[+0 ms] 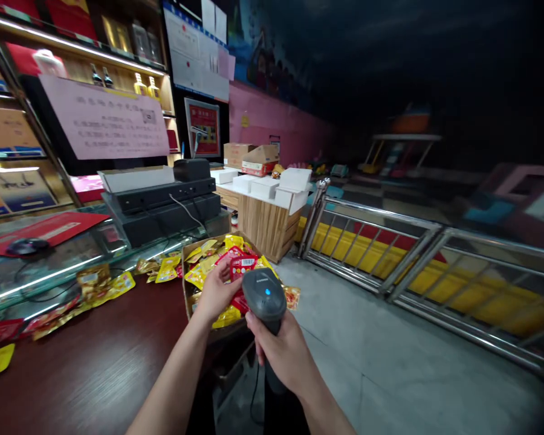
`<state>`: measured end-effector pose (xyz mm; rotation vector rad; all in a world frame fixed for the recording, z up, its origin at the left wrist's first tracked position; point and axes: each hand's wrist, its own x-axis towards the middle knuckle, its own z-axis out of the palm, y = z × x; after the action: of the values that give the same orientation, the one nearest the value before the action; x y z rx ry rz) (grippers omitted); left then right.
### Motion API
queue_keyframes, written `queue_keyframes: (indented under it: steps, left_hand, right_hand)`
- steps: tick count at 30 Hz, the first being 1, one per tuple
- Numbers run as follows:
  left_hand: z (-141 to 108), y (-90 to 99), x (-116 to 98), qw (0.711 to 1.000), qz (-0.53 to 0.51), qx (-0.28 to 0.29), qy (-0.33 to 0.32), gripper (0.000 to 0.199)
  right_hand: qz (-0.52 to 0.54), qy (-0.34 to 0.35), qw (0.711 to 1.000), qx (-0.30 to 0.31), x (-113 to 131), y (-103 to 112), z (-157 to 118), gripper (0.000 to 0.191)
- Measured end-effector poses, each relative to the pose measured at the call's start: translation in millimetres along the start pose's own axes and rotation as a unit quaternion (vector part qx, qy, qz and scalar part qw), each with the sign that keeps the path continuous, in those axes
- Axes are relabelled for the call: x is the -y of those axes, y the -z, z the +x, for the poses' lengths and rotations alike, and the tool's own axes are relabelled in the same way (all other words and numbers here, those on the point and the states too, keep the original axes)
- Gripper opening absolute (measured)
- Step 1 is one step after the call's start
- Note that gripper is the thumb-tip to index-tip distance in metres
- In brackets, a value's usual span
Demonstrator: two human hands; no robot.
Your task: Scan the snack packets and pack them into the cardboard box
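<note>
My right hand [283, 347] is wrapped round the handle of a dark grey barcode scanner [265, 293], which has a blue light on top and a cable hanging below. Ahead of it, my left hand [220, 290] grips a red snack packet [242, 264] with a white barcode label facing up. Both are over an open cardboard box [185, 290] full of yellow, red and gold snack packets [204, 272]. The scanner's front end is close to the red packet and hides part of the box. Part of my left fingers lies behind the packet.
More packets [97, 287] lie on the dark red table [118, 344] at left. Behind are a glass counter with a mouse [27, 246], black equipment [167, 199] and a monitor bearing a pink paper [109, 121]. A metal railing [376, 241] runs along the right.
</note>
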<state>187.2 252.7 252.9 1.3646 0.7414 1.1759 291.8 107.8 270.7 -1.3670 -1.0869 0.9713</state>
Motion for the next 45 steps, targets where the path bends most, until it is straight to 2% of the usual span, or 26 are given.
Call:
queue_keyframes:
  steps: [6,12,16,20,24,27,31,33,36,38,40,45]
  left_hand:
    - [9,-9.4,6,1.000,-0.003,0.000,0.017,0.047]
    - [13,-14.0,1,1.000,-0.010,0.005,0.005,0.040]
    - [13,-13.9,-1,1.000,-0.004,0.017,-0.003,0.044]
    - [11,-14.0,-1,1.000,0.018,0.007,0.006,0.042]
    - [11,-11.6,1,1.000,0.026,-0.003,0.015,0.049]
    - [15,-1.3,0,0.999,0.015,-0.020,0.021,0.056]
    - [19,22.6,-7,0.998,0.034,-0.046,0.021,0.060]
    - [16,33.7,-10,0.997,0.069,-0.026,0.032,0.055]
    - [7,45.0,-10,0.991,0.116,0.038,0.053,0.046]
    - [-1,49.9,-7,0.987,0.142,0.053,0.058,0.042]
    - [-6,54.6,-4,0.983,0.172,0.037,0.043,0.041]
    - [-12,75.6,-6,0.972,0.228,-0.055,-0.008,0.043]
  right_hand:
    - [-0.008,0.000,1.000,-0.011,6,15,-2,0.035]
    - [-0.004,0.003,1.000,-0.012,6,17,-1,0.037]
    - [-0.002,-0.006,1.000,-0.014,9,16,-1,0.040]
    - [0.013,-0.016,1.000,-0.014,13,16,-2,0.043]
    - [0.013,-0.021,1.000,-0.016,14,20,-4,0.046]
    - [0.008,-0.031,0.999,-0.017,13,25,-4,0.046]
    - [0.006,-0.036,0.999,-0.026,10,30,-3,0.047]
    - [0.003,-0.034,0.999,-0.023,8,30,-2,0.047]
    - [0.005,-0.025,1.000,-0.013,5,28,0,0.048]
    - [0.011,-0.021,1.000,-0.008,2,24,2,0.049]
    - [0.015,-0.017,1.000,-0.003,-2,19,5,0.050]
    - [0.016,-0.012,1.000,0.012,-9,2,7,0.052]
